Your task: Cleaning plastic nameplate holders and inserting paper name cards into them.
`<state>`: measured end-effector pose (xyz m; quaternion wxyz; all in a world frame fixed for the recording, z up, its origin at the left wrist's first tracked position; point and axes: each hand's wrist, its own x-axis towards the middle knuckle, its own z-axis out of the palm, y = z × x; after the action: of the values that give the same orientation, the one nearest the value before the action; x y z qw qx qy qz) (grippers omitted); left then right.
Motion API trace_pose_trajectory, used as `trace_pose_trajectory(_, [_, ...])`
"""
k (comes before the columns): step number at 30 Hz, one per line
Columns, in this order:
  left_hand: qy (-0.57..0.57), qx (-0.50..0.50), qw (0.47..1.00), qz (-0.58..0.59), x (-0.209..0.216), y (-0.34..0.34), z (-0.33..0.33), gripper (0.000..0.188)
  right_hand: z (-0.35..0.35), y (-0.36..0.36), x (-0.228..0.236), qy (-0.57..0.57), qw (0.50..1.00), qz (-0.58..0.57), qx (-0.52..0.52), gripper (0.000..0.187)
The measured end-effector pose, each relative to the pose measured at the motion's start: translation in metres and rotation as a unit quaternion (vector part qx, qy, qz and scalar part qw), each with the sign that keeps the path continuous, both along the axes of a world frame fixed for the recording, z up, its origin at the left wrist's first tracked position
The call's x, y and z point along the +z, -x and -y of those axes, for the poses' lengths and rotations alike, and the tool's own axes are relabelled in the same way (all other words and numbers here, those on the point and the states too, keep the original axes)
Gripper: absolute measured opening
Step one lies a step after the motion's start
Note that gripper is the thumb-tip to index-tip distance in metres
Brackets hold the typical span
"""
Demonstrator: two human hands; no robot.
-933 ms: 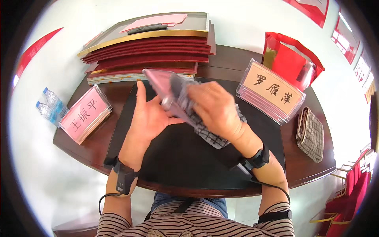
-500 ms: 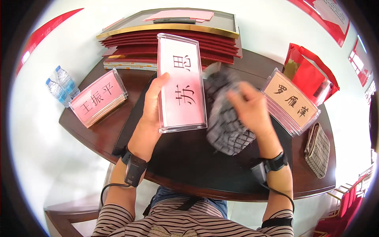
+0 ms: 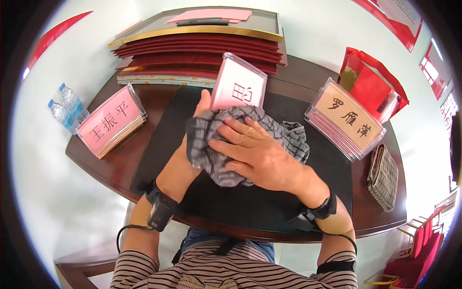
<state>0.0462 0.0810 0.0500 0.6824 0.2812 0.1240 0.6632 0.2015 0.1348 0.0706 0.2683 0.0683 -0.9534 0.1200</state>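
In the head view, holding both hands together at a sign (image 3: 245,79), with a cloth (image 3: 204,130) between. Pressing the right hand (image 3: 262,154) onto the cloth, with fingers (image 3: 231,149) spread rather than curled round it. Apparently supporting the sign with the left hand (image 3: 184,156), with the thumb (image 3: 204,100) up beside its left edge; cannot tell the closure of the other fingers, hidden by cloth and sign.

Find the sign tilted over the black mat (image 3: 269,212), showing at the far end, covered by cloth at the near one. See to the left pink signs (image 3: 110,120), to the right more signs (image 3: 346,115), with a second, folded cloth (image 3: 383,178) just beside and a red bag (image 3: 373,86) behind. See at the back a stack of folders (image 3: 202,52).

Judge the step in hand to be wiping the sign's face; cannot tell from so covered a face how much is done. To reach the bare far end, would need to slide the cloth along with even pressure and a steady left hold; to check the near part, would need to lift the cloth away first.
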Motion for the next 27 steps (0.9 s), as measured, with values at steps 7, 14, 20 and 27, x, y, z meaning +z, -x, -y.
trace_pose_trajectory(7, [0.026, 0.071, 0.997, 0.013, -0.001, -0.020, 0.007, 0.042, -0.024, 0.006, -0.008, -0.019, 0.992, -0.043, -0.116, 0.042])
trace_pose_trajectory(14, [0.107, -0.008, 0.985, -0.136, -0.005, -0.025, 0.019, 0.051, -0.062, -0.006, -0.001, 0.018, 0.961, -0.115, -0.251, 0.045])
trace_pose_trajectory(20, [0.096, 0.029, 0.964, -0.246, 0.005, -0.029, 0.025, 0.061, -0.074, -0.025, 0.019, 0.324, 0.911, -0.080, -0.242, 0.036])
trace_pose_trajectory(27, [0.145, 0.058, 0.957, -0.245, 0.016, -0.023, 0.035, 0.060, -0.062, -0.044, 0.042, 0.344, 0.923, -0.026, -0.170, 0.026])
